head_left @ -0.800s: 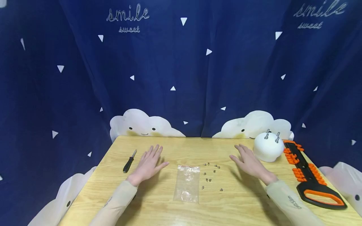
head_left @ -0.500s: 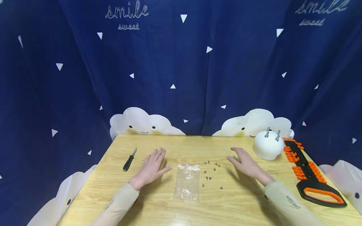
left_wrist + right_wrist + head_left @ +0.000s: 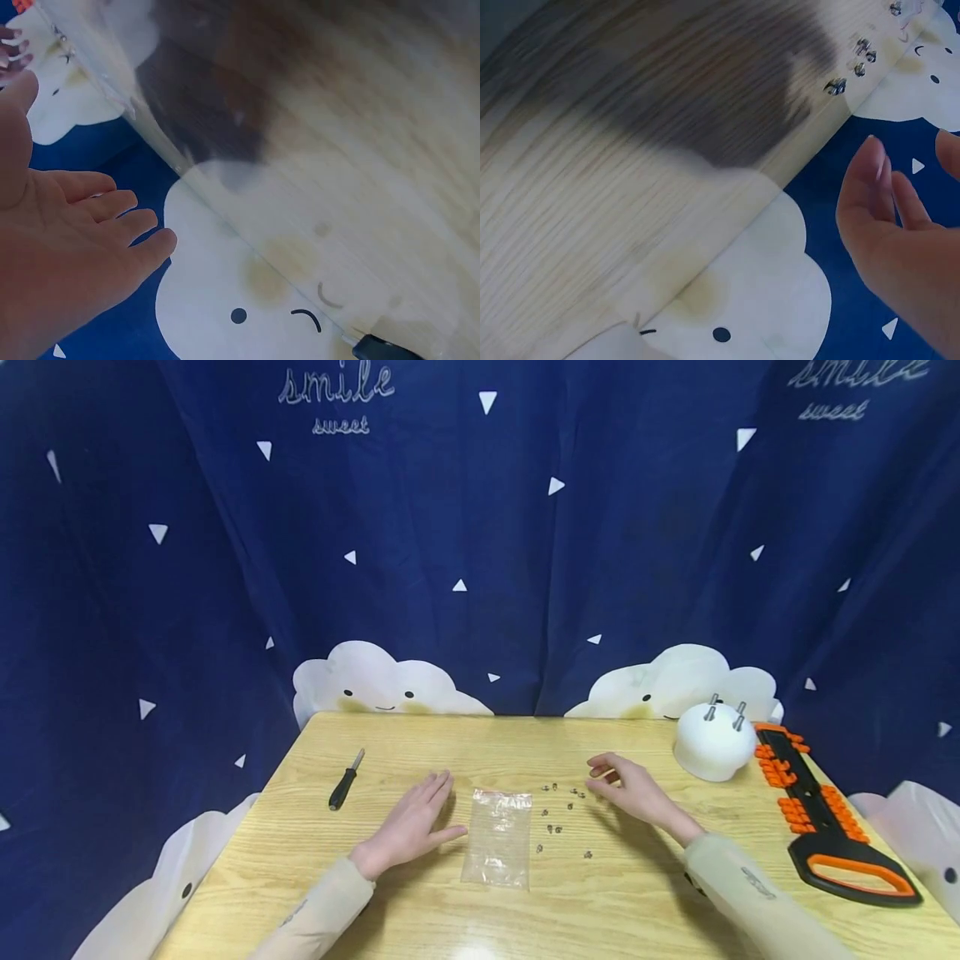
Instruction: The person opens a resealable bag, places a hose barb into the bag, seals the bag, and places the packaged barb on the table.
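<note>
A clear zip bag (image 3: 498, 847) lies flat at the middle of the wooden table. Just left of it hovers my left hand (image 3: 408, 828), palm down, fingers straight, thumb near the bag's edge. Several small shiny metal pieces (image 3: 835, 87), like screws, are scattered right of the bag. Beside them is my right hand (image 3: 632, 790), its fingers loosely bent and nothing between them. The left wrist view shows the left palm (image 3: 67, 240) bare. In the right wrist view the right fingers (image 3: 864, 180) curve in the air, apart from the metal pieces.
A black-handled screwdriver (image 3: 343, 787) lies at the left. Back right stands a white round block (image 3: 712, 752) with metal pins on top. Along the right edge lies a black rack (image 3: 806, 802) with orange clips and a looped handle. A blue curtain (image 3: 420, 527) hangs behind.
Both hands have moved inward, the left towards the bag and the right towards the metal pieces. The right fingers have bent from straight. The view has tilted slightly down.
</note>
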`<state>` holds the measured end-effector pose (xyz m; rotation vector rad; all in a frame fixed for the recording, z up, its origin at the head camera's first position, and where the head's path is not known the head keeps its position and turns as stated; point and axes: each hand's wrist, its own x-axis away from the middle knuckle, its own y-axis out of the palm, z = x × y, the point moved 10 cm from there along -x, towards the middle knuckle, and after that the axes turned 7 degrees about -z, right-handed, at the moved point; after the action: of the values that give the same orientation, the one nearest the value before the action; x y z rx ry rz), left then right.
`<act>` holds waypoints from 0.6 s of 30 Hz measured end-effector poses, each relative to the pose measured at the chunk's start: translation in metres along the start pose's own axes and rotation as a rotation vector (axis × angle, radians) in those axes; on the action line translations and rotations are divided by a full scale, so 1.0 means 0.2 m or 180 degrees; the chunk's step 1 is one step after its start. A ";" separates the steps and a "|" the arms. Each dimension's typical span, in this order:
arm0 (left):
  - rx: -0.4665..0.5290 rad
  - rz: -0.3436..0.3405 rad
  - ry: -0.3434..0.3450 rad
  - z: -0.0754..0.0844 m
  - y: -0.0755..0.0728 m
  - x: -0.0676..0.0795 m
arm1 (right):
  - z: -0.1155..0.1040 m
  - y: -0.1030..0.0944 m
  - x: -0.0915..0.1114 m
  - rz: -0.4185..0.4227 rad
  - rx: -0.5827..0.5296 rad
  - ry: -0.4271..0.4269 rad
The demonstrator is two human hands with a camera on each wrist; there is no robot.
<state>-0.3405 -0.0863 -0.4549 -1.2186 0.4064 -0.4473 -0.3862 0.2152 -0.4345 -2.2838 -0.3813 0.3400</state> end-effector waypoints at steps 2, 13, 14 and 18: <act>0.0027 -0.0016 0.0050 0.02 0.01 0.01 | 0.00 0.02 -0.01 -0.0067 -0.0086 0.0052; 0.0017 -0.0213 0.0244 0.10 0.05 0.03 | -0.02 0.14 -0.09 -0.0335 -0.0230 0.0063; 0.0005 -0.0232 0.0258 0.11 0.06 0.04 | -0.02 0.15 -0.10 -0.0356 -0.0229 0.0036; -0.0057 -0.0296 0.0334 0.15 0.08 0.04 | -0.05 0.20 -0.13 -0.0425 -0.0199 -0.0081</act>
<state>-0.3161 -0.0613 -0.4624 -1.2380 0.4454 -0.5903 -0.3993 0.1734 -0.4548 -2.3026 -0.5617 0.2931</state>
